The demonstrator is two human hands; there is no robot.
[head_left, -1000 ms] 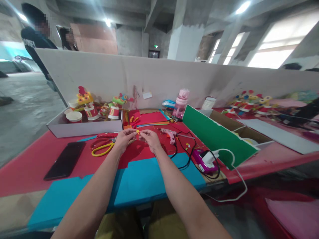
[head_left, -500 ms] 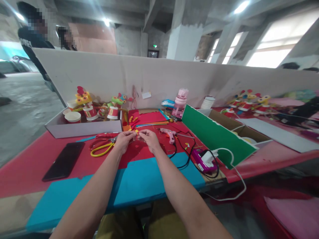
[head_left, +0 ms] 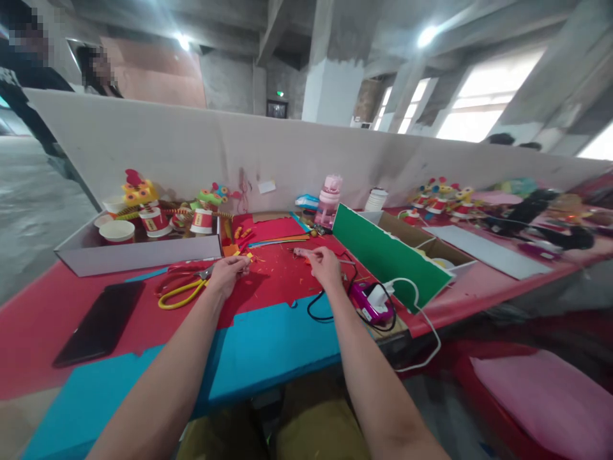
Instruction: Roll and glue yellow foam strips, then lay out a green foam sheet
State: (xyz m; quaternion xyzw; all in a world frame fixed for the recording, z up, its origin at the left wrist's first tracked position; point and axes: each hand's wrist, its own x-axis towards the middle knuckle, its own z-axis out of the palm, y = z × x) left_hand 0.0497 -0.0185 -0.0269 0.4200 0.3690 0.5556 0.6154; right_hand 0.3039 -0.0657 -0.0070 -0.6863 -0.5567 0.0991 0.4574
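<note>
My left hand (head_left: 230, 273) is pinched on a small yellow piece (head_left: 249, 256) above the red table cover, just right of yellow-handled scissors (head_left: 181, 296). The fingers of my right hand (head_left: 325, 265) are closed on the pink glue gun (head_left: 302, 252), which is mostly covered by them. Its black cord curls down beside my right wrist. A blue sheet (head_left: 278, 342) lies under both forearms along the table's front edge.
A white box (head_left: 143, 255) with cup figures stands at the left, behind a black phone (head_left: 100, 322). On the right are a green-sided box (head_left: 387, 255) and a purple power strip (head_left: 373, 303). A pink bottle (head_left: 329, 201) stands behind.
My hands have moved apart. The right one has left the yellow piece and closed on the glue gun, while the left keeps its pinch. The view has turned to the right.
</note>
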